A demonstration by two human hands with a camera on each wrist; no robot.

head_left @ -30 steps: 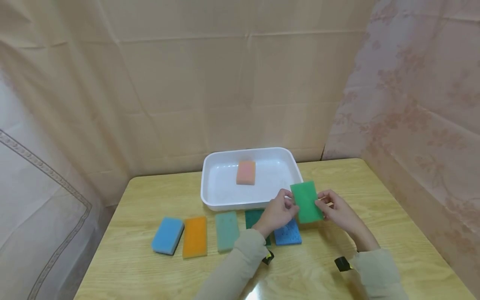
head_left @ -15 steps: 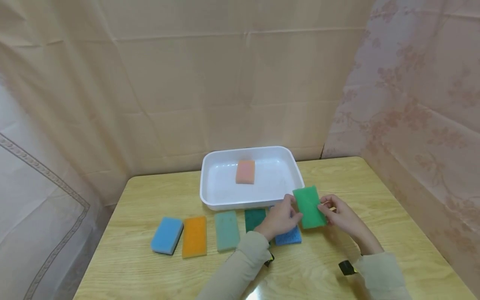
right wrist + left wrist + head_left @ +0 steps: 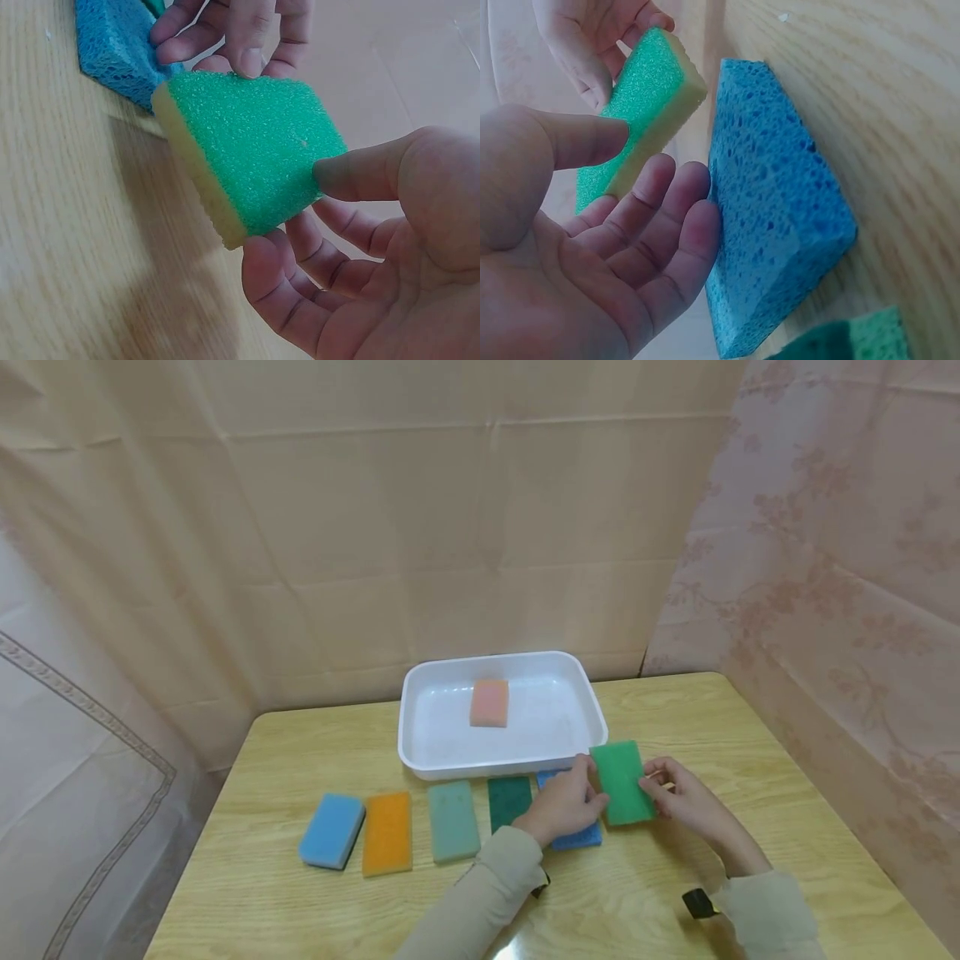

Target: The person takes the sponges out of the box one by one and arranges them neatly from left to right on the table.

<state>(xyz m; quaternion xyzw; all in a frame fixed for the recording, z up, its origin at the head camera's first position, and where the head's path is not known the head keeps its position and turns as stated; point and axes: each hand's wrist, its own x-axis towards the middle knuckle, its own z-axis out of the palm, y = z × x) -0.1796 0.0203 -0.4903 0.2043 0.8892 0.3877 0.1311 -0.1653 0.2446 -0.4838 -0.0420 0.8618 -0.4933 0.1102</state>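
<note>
A green-faced sponge [image 3: 623,783] with a pale yellow layer beneath is held tilted above the table, to the right of the others. My right hand [image 3: 686,803] pinches its right edge, thumb on the green face and fingers underneath, as the right wrist view shows. On the opposite edge my left hand [image 3: 564,802] pinches it too, its thumb [image 3: 592,139] on the green side. Just below the left hand lies a porous blue sponge [image 3: 769,202], partly hidden by that hand in the head view. A dark green sponge [image 3: 508,800] lies to its left.
Behind the row stands a white tray [image 3: 435,772] holding a pink-orange sponge [image 3: 489,703]. Farther left on the wooden table [image 3: 300,918] lie a pale green sponge [image 3: 453,822], an orange sponge [image 3: 387,833] and a light blue sponge [image 3: 332,831]. Curtains hang behind and at both sides.
Both hands have moved slightly right and toward the person, lowering the green-faced sponge between them. More of the dark green sponge shows now. The other sponges and the tray stay put.
</note>
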